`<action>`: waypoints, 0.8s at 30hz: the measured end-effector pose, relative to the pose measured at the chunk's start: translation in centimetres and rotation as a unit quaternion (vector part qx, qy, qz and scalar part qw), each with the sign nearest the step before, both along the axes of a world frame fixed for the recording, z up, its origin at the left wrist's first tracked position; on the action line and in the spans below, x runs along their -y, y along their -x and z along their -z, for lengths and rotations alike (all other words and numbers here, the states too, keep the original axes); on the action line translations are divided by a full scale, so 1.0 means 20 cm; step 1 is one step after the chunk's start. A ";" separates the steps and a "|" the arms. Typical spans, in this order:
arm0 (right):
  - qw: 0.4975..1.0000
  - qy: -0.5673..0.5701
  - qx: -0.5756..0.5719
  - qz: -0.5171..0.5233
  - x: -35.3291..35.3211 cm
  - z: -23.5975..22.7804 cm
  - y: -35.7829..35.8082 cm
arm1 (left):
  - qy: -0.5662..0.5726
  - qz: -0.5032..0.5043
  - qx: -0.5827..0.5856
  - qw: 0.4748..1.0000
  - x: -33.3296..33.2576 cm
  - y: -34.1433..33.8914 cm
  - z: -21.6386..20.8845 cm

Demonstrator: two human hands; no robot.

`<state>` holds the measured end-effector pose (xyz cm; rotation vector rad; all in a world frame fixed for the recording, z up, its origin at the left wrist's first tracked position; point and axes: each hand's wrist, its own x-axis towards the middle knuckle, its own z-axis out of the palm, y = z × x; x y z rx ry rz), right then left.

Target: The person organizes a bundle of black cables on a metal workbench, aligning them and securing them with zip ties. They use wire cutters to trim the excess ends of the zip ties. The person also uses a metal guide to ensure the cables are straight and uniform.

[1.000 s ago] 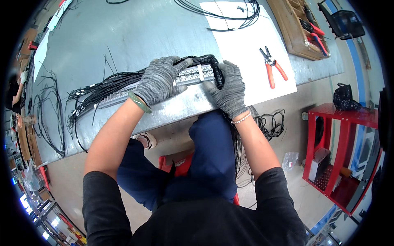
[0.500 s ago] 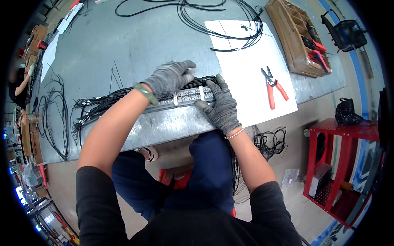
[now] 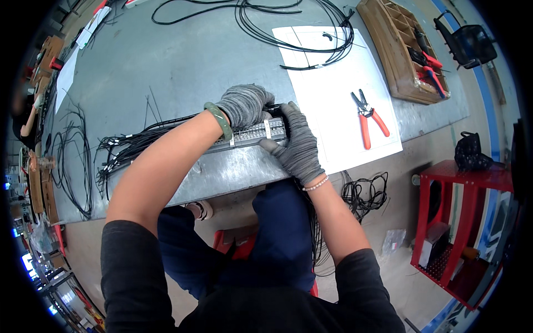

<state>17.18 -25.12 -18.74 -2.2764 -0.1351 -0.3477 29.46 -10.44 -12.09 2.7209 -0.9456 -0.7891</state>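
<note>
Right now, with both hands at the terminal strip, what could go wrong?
The strip lies near the front edge of the table, so a hard pull toward the body might tip it off. The wires fan out loose at its left end and could tangle. The left hand hides some, so a crossed one might go unseen.

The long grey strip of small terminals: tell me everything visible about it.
The long grey strip of small terminals looks plastic, with two white crosspieces showing. It lies slanted on the grey metal table, black cables along its far side. The grey-gloved right hand cups its right end; the left forearm hides much leftward.
</note>
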 end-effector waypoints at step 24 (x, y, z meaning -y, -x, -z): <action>0.983 -0.118 -0.106 0.088 0.02 -0.18 -0.21 | 0.132 -0.094 0.014 0.987 -0.04 0.04 -0.15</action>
